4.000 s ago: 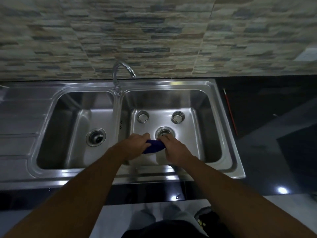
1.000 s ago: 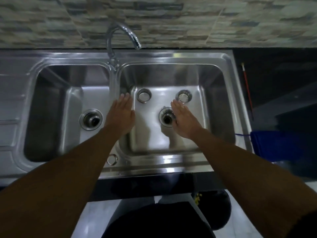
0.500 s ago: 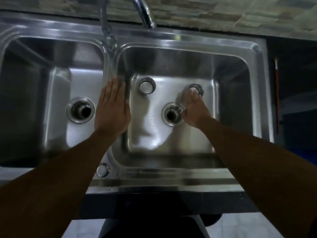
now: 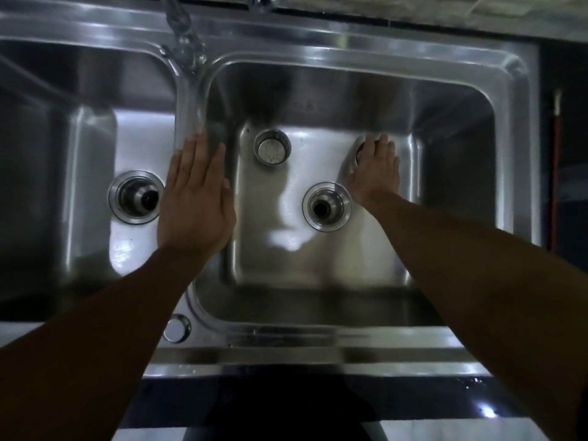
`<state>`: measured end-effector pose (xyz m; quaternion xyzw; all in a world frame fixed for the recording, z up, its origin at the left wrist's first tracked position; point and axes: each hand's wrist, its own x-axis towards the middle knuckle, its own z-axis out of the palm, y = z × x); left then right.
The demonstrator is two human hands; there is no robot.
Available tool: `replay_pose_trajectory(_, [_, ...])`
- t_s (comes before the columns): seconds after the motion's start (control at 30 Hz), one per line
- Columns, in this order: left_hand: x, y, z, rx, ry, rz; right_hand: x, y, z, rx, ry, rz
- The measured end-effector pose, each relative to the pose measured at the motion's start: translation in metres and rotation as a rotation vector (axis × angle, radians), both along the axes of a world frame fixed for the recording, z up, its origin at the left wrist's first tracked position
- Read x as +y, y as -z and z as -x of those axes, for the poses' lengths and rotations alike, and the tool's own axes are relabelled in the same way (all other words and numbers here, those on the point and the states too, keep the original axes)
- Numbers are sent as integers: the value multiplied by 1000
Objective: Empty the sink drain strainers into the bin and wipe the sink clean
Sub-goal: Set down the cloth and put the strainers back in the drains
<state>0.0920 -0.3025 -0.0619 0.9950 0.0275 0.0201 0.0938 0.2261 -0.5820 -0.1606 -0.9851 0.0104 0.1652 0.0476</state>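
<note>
Stainless-steel double sink (image 4: 515, 122) fills the view. On the floor of its right bowl, a small round perforated metal strainer cup (image 4: 272, 148) stands near the far left corner. A second strainer cup (image 4: 360, 151), near the far right corner, is mostly covered by the right hand (image 4: 375, 173). Its fingers lie over the cup, but I cannot tell whether they clasp it. The left hand (image 4: 194, 198) rests flat on the divider between the bowls, fingers straight and together. The round right drain (image 4: 327, 206) sits just beside the right wrist.
</note>
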Motion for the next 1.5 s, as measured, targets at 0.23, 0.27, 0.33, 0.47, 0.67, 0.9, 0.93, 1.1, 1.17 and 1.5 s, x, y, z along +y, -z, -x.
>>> replay_pose_trajectory(0.23, [1, 2, 0, -6, 4, -15, -2, -10, 14, -165, 28, -93])
replay_pose_trajectory(0.27, [1, 2, 0, -5, 3, -13, -1, -12, 22, -184, 19, -117])
replay_pose_trajectory(0.33, [1, 2, 0, 1, 1, -7, 2, -14, 39, -172, -24, -180])
replay_pose_trajectory(0.47, [0, 1, 0, -8, 1, -3, 11, -15, 69, -110, -71, -279])
replay_pose_trajectory(0.67, [0, 2, -1, -26, -5, 17, 23, -8, 88, -45, -109, -298])
replay_pose_trajectory(0.9, [1, 6, 0, -27, -3, 14, 26, 1, 87, -7, -84, -239])
replay_pose_trajectory(0.93, [1, 6, 0, -26, -2, 16, 27, 2, 87, -3, -86, -225])
replay_pose_trajectory(1.1, [2, 4, 1, -7, 6, 14, 31, 9, 91, -11, -110, -126])
replay_pose_trajectory(1.17, [2, 4, 1, -1, 10, 21, 31, 11, 92, -15, -119, -104])
replay_pose_trajectory(1.5, [2, 3, 1, -2, -2, 28, 37, 7, 93, -51, -118, -127])
